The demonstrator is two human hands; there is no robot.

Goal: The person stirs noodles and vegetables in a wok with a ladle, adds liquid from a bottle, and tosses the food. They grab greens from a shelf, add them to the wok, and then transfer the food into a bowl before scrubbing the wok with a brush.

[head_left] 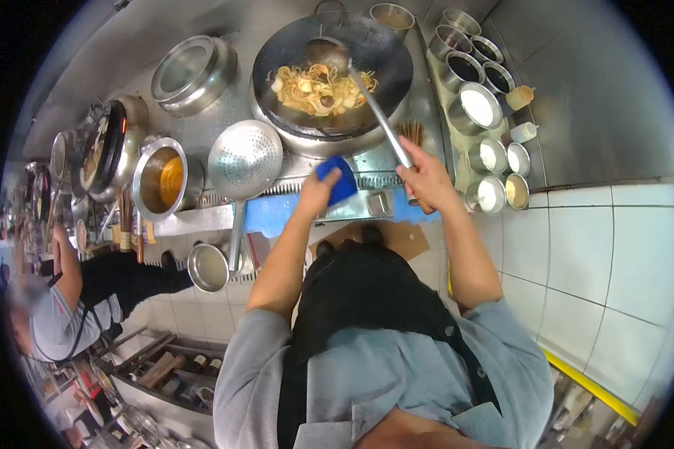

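Observation:
A large black wok (277, 52) sits on the stove, with noodles and pale chunks of food (318, 90) in its bottom. My right hand (428, 179) is closed round the long handle of a ladle (328, 52), whose bowl is inside the wok at the far side of the food. At the wok's near side, my left hand (316, 193) grips a folded blue cloth (340, 179), thumb on top. A perforated strainer (245, 159) rests left of the left hand, its handle pointing toward me. Beside the right hand is a bamboo brush (410, 133), partly hidden.
On the right shelf stand several metal pots of dark sauces and white seasonings (481, 105), plus squeeze bottles (520, 97). To the left are a pot of orange liquid (171, 179) and a lidded pot (191, 75). Another person (71, 299) works at far left.

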